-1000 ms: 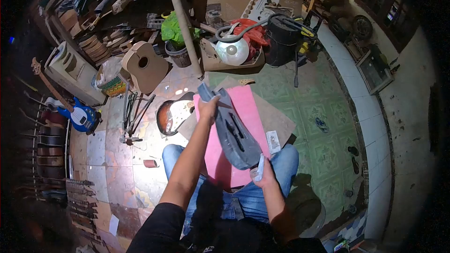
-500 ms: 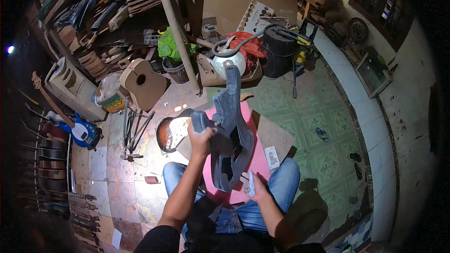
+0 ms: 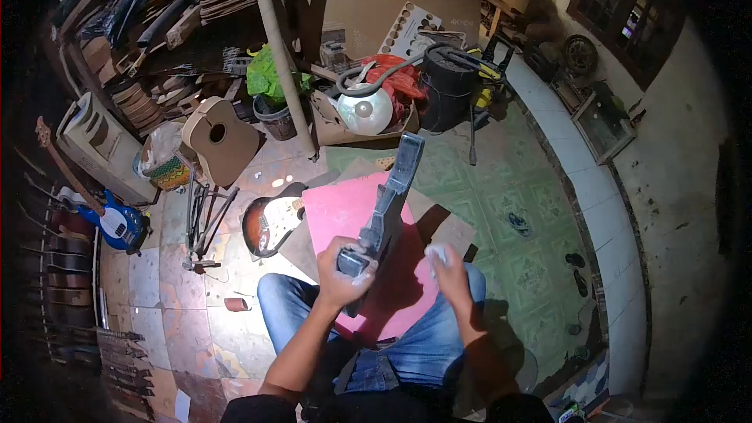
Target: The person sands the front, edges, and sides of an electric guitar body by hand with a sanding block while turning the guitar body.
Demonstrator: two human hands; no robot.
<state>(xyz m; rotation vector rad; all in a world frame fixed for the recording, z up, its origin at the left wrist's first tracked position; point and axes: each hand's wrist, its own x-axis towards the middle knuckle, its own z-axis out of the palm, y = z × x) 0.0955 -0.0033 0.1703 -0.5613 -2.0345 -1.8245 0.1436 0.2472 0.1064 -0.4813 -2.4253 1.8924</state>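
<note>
My left hand (image 3: 345, 272) is wrapped round a dark grey guitar body (image 3: 381, 229), which is dusty and has a long arm pointing up and away. Its edge is turned towards me, so most of its face is hidden. My right hand (image 3: 452, 276), to the right and apart from the body, is closed on a small pale folded piece (image 3: 437, 255) that looks like sandpaper. Beneath both hands a pink board (image 3: 329, 205) lies in front of my knees, with the body's shadow on it.
A sunburst electric guitar (image 3: 270, 224) lies on the floor at the left, near a metal stand (image 3: 205, 223). Farther off are an acoustic guitar body (image 3: 223, 141), a blue bass (image 3: 117, 223), a black bucket (image 3: 446, 90) and a post (image 3: 283, 55). Sandals (image 3: 576, 270) lie on the right.
The guitar body has been turned from showing its cavities to edge-on, and its arm now leans right. My right hand has moved up and right, away from it.
</note>
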